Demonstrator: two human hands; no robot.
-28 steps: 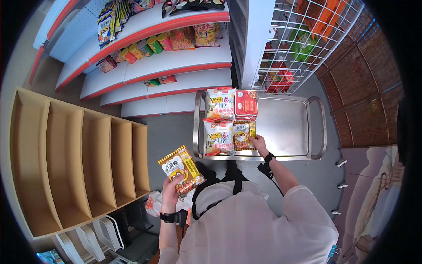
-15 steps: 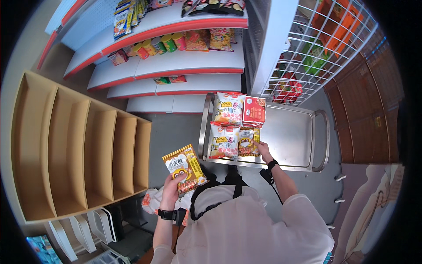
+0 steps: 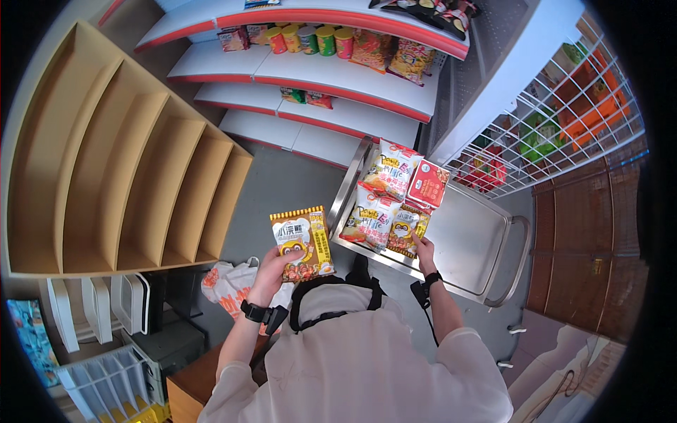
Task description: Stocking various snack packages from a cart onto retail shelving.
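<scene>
My left hand [image 3: 267, 277] is closed on a brown-and-yellow snack bag [image 3: 308, 238], held upright over the floor left of the metal cart, its printed front facing me. At the cart's near edge, my right hand [image 3: 426, 256] pinches the lower right edge of a matching snack bag [image 3: 403, 234] with a yellow side stripe. That bag lies on the steel cart [image 3: 462, 243]. Beside it is a white snack bag [image 3: 369, 220], with another white snack bag [image 3: 395, 169] beyond. A red box [image 3: 427, 185] sits behind the bag at my right hand.
White shelves [image 3: 338, 88] with red edges stand ahead, holding canisters [image 3: 308, 40] and snack bags. A tan wooden shelf unit [image 3: 130, 162] is at left. A white wire rack [image 3: 536, 134] rises at right. A plastic carrier bag [image 3: 229, 285] lies on the floor near my left forearm.
The view has turned left, so the cart now appears tilted. My left hand has brought its snack bag more upright. My right hand stays at the snack bag on the cart.
</scene>
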